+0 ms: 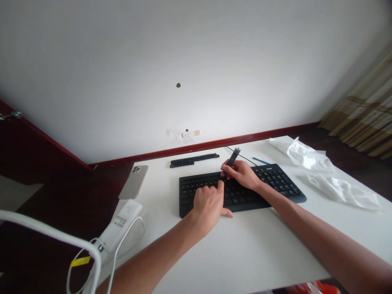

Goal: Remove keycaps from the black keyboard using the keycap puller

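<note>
A black keyboard lies on the white table. My right hand is closed around a dark, slim stick-like tool, tilted with its upper end sticking out above the fingers. Its lower end is hidden by the hand, close to the upper rows of keys. My left hand rests over the middle-left of the keyboard, holding nothing. Its index finger reaches to the keys near the tool, its thumb is stretched out past the front edge, and the other fingers are bent. Behind the keyboard lie rows of loose black keycaps.
A phone lies at the table's left edge, near a white power strip with cables. Crumpled clear plastic bags lie to the right. A thin blue stick sits behind the keyboard, near its cable.
</note>
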`<state>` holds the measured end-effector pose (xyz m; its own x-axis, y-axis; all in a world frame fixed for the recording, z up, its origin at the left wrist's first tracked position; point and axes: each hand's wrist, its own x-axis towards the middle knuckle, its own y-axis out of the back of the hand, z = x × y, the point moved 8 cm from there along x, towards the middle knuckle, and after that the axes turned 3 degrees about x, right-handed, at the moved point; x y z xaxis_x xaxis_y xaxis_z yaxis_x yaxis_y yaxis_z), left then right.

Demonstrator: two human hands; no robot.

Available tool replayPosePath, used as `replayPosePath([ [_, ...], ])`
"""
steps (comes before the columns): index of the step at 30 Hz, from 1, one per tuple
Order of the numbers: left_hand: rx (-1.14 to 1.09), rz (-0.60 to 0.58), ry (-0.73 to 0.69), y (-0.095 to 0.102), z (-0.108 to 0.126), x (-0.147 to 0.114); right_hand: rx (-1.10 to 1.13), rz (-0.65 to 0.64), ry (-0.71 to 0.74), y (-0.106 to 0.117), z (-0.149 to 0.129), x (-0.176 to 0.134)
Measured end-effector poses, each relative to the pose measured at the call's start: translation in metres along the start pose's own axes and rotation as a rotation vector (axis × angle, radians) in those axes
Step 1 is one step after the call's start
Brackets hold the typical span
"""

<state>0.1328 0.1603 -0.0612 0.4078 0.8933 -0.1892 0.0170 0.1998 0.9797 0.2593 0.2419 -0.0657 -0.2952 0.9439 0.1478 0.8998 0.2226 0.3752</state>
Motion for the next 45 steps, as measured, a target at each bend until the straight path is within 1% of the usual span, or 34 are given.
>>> replayPosePath([
  [5, 0.048, 0.027, 0.003, 0.005, -0.004, 0.001, -0.006, 0.003, 0.006, 0.001, -0.002, -0.001],
  [12, 0.075, 0.010, 0.002, -0.003, -0.003, 0.005, -0.047, 0.027, -0.020, 0.001, 0.000, -0.002],
  [17, 0.112, 0.039, 0.015, 0.003, 0.000, 0.003, -0.118, 0.036, 0.001, 0.000, -0.003, -0.001],
  [20, 0.120, 0.016, 0.014, 0.005, 0.002, 0.002, -0.123, 0.032, -0.002, 0.001, -0.004, -0.002],
  [24, 0.133, 0.014, 0.006, 0.006, 0.006, 0.001, -0.131, 0.033, -0.008, 0.003, -0.005, -0.004],
  [31, 0.092, -0.037, 0.013, 0.004, 0.008, 0.004, -0.198, 0.037, 0.025, 0.003, -0.008, -0.004],
  [35, 0.080, -0.036, 0.014, 0.003, 0.008, 0.004, -0.229, 0.033, 0.040, 0.002, -0.009, -0.005],
  [40, 0.080, -0.043, 0.000, 0.004, 0.008, 0.005, -0.305, 0.061, 0.061, 0.003, -0.011, -0.008],
  [45, 0.071, -0.068, -0.021, 0.002, 0.008, 0.006, -0.229, 0.095, 0.004, 0.006, -0.007, -0.005],
])
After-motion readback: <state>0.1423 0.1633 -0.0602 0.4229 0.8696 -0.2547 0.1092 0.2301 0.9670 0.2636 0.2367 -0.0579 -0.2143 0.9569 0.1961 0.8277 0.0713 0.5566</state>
